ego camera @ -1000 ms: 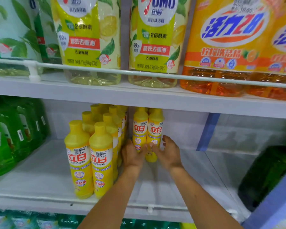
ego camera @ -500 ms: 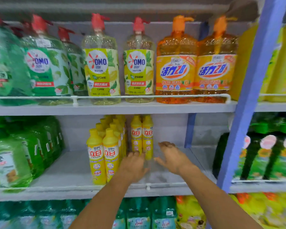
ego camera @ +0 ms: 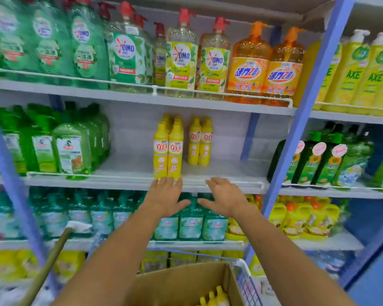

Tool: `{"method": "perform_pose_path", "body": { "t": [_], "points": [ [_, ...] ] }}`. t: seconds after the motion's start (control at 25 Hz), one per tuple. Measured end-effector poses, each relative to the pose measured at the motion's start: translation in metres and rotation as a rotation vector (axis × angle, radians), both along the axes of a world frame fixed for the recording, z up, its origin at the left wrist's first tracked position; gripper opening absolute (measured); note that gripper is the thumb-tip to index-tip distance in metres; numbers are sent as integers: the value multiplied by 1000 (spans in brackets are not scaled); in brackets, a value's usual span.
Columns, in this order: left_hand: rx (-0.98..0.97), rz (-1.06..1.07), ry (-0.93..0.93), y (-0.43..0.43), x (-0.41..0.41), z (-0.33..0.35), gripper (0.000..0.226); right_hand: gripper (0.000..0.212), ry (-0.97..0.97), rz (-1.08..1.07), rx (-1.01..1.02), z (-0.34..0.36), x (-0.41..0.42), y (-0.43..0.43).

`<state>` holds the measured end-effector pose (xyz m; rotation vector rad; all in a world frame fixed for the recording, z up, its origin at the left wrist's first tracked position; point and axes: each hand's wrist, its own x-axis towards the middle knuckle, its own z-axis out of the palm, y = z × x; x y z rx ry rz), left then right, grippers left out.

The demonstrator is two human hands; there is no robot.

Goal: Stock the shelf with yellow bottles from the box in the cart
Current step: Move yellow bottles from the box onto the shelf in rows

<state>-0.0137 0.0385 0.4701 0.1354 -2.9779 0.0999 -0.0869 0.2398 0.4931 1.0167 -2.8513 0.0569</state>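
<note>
Shop shelving fills my view. Nearest, at 6 o'clock, the cardboard box sits in the cart, spare yellow bottles poking up inside. Above it I see the left hand and right hand hovering spread and empty before the shelf. At 12 o'clock the front pair stands upright. The left fingertips look close to it, and I judge a careless brush could topple these slim bottles.

Both bare forearms reach forward side by side. The left hand and right hand are level, palms down, fingers straight and spread, thumbs pointing inward, holding nothing.
</note>
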Motion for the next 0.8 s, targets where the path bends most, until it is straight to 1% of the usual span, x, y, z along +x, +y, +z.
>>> {"method": "perform_pose_path", "body": {
  "t": [0.12, 0.28, 0.44, 0.56, 0.68, 0.8],
  "points": [
    [14, 97, -85, -21, 48, -19, 85, 84, 3, 75, 51, -21, 44, -25],
    [60, 164, -180, -30, 83, -50, 86, 83, -76, 147, 81, -58, 71, -39],
    [74, 166, -290, -20, 90, -100, 87, 83, -131, 151, 134, -103, 68, -33],
    [106, 169, -380, -3, 85, -144, 86, 84, -208, 141, 181, -146, 58, -17],
    [133, 169, -427, 20, 81, -190, 86, 84, -313, 147, 207, -193, 47, 2],
    [167, 177, -489, 44, 82, -234, 83, 84, -369, 134, 222, -246, 38, 18]
  ]
}}
